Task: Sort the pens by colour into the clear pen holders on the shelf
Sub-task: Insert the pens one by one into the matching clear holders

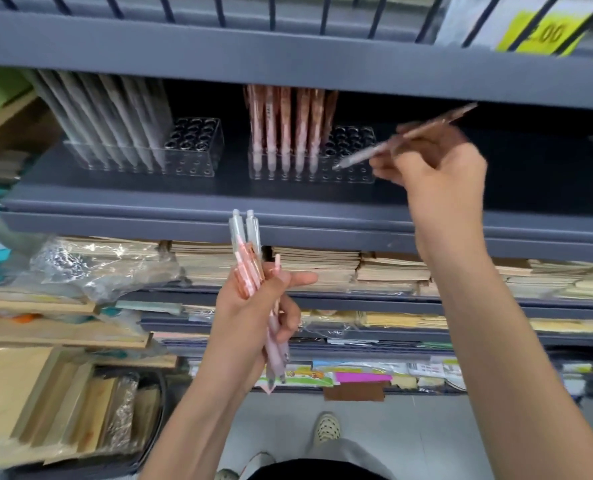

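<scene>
**Left hand holds the spares low, right hand aims 1 pen at the pink rack**

Nearest the camera, the left hand [250,306] is wrapped round a bundle of pink pens [245,251], their clicker ends pointing up, in front of the shelf [184,199] edge. Higher and farther in, the right hand [437,174] pinches a single pen [364,155] between curled fingers; motion blur hides the exact grip. That pen lies slanted, its clicker end up and to the right, its tip down and to the left, just over the right front part of the right-hand holder [357,176]. This clear holder already carries standing pink pens [284,126] in its left columns, while its empty holes [352,136] sit just beyond the tip. The left-hand holder [198,157], well apart, carries grey pens [115,116]. The coming move seems to turn on tipping the pen's long axis upright, so the tip drops straight into a free hole; the right hand is plainly the nearer of the 2 hands.
</scene>
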### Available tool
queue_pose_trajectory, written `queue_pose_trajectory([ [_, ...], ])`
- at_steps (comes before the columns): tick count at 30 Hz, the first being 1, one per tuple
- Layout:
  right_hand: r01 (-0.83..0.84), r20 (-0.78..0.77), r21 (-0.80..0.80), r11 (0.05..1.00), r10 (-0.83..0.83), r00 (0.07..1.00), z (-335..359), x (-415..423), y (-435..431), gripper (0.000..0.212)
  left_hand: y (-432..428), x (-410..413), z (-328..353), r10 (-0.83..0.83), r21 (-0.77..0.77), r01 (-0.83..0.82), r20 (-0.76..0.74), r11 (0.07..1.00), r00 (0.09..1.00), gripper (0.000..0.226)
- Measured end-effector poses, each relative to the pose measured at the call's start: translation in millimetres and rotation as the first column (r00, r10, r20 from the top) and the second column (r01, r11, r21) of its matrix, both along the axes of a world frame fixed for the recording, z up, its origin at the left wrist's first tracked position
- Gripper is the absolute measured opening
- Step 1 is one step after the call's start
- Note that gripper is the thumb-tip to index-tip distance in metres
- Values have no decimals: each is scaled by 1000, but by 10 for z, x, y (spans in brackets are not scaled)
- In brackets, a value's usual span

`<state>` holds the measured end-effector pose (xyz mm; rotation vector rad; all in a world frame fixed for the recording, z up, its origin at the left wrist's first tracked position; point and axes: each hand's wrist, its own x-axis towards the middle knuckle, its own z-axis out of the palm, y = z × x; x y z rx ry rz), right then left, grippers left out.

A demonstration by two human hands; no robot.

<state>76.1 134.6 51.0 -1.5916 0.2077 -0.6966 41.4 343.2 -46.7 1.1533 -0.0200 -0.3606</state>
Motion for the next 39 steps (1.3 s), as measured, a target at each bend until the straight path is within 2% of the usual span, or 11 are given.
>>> queue_pose_trajectory([
  [4, 107, 82, -124, 986, -97, 992, 6, 309, -63, 12, 26, -17, -22, 36, -10, -36, 4, 999, 999, 17],
  [9, 109, 88, -272, 956, -88, 992, -113, 529, -7, 7, 120, -26, -89, 85, -13, -85, 10, 996, 996, 4],
  [13, 181, 101, -343, 922, -155, 983, -94, 633, 19, 4, 195, -10, -102, 101, -18, -101, 33, 995, 994, 21],
  [19, 203, 60, -470, 859, -198, 978, -80, 695, 7, 6, 237, 16, -110, 132, -41, -131, 19, 991, 991, 12],
  [21, 219, 77, -524, 823, -210, 975, -81, 672, 13, 20, 239, 22, -123, 133, -35, -132, 18, 991, 991, 15],
  [24, 168, 31, -578, 799, -184, 982, -115, 703, 2, 10, 233, 29, -139, 121, -4, -121, 21, 993, 992, 12],
  [26, 123, -23, -626, 770, -176, 984, -123, 744, -16, 16, 228, 35, -154, 114, 7, -114, 22, 993, 993, 10],
  [30, 52, -91, -696, 717, -159, 983, -86, 817, -46, 14, 215, 60, -169, 92, 13, -92, 22, 996, 996, 18],
  [35, -116, -241, -753, 648, -107, 965, -34, 873, -126, 18, 214, 81, -175, 72, 2, -72, 9, 997, 997, 14],
  [39, -189, -286, -773, 606, -66, 956, 12, 908, -131, 19, 214, 86, -201, 82, 0, -82, -4, 997, 997, 16],
])
